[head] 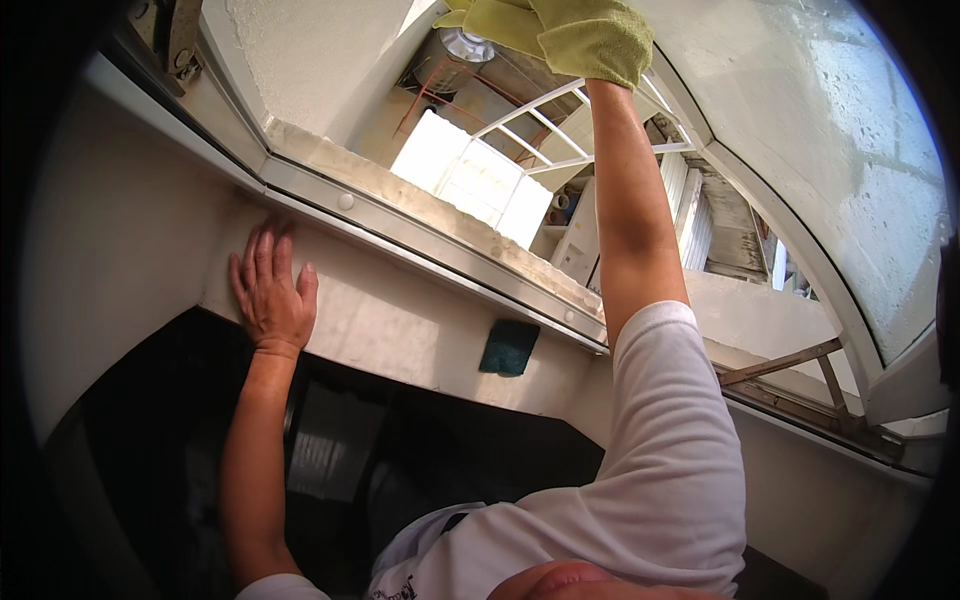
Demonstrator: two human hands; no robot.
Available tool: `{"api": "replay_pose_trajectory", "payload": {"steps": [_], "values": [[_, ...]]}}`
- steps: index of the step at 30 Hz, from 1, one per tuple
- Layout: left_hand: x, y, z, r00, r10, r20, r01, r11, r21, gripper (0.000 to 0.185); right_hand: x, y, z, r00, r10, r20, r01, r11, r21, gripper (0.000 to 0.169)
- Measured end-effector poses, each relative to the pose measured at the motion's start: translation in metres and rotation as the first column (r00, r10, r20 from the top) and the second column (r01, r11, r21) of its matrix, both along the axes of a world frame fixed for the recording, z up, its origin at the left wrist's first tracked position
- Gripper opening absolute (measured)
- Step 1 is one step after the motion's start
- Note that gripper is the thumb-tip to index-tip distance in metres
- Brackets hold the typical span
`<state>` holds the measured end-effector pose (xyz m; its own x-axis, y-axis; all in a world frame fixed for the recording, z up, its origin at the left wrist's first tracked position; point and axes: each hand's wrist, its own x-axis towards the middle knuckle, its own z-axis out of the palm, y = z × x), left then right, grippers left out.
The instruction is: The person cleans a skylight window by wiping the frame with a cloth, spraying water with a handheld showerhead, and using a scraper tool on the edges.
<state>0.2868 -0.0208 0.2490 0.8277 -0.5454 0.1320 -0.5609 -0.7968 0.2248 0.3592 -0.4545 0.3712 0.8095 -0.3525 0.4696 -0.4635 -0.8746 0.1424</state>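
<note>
My left hand (271,300) lies palm down on the pale inner window sill (420,352), fingers spread, holding nothing. Its fingertips reach close to the white lower window frame (420,225). My right arm stretches out through the open window. A yellow-green cloth (592,41) wraps my right hand, hiding its fingers; only the wrist (611,94) shows below the fabric. The cloth is beside the edge of the tilted-out window sash (780,217), whose glass pane (862,150) carries water drops. A dark green scouring pad (509,348) rests on the sill between my arms.
A metal stay arm (787,360) links the sash to the frame at the right; another hinge (180,56) is at the upper left. Beyond the rough outer ledge (450,217) is a drop to a white railing (540,135) and a metal tank (442,64). A dark glossy surface (337,435) lies below the sill.
</note>
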Motion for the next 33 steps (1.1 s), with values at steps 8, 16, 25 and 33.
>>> {"api": "replay_pose_trajectory", "payload": {"steps": [8,16,25,33], "values": [[0.0,-0.003,-0.001,0.999,0.019,-0.029,-0.019,1.0,0.006,0.044,-0.031,-0.031,-0.001,0.972,-0.233,-0.035,0.236,0.966,0.109,0.037],[-0.002,-0.006,0.009,0.999,0.016,-0.044,-0.016,1.0,-0.007,0.043,-0.013,-0.008,-0.001,0.991,-0.002,-0.134,-0.017,0.99,-0.143,0.031],[-0.001,-0.006,0.013,0.999,0.008,-0.036,-0.009,1.0,-0.015,0.045,0.059,0.014,0.001,0.863,0.494,-0.103,-0.499,0.866,-0.023,0.029],[-0.002,-0.002,0.004,1.0,0.015,-0.014,-0.015,1.0,0.008,0.05,0.05,0.022,0.014,0.805,0.505,-0.313,-0.52,0.853,0.039,0.031]]}}
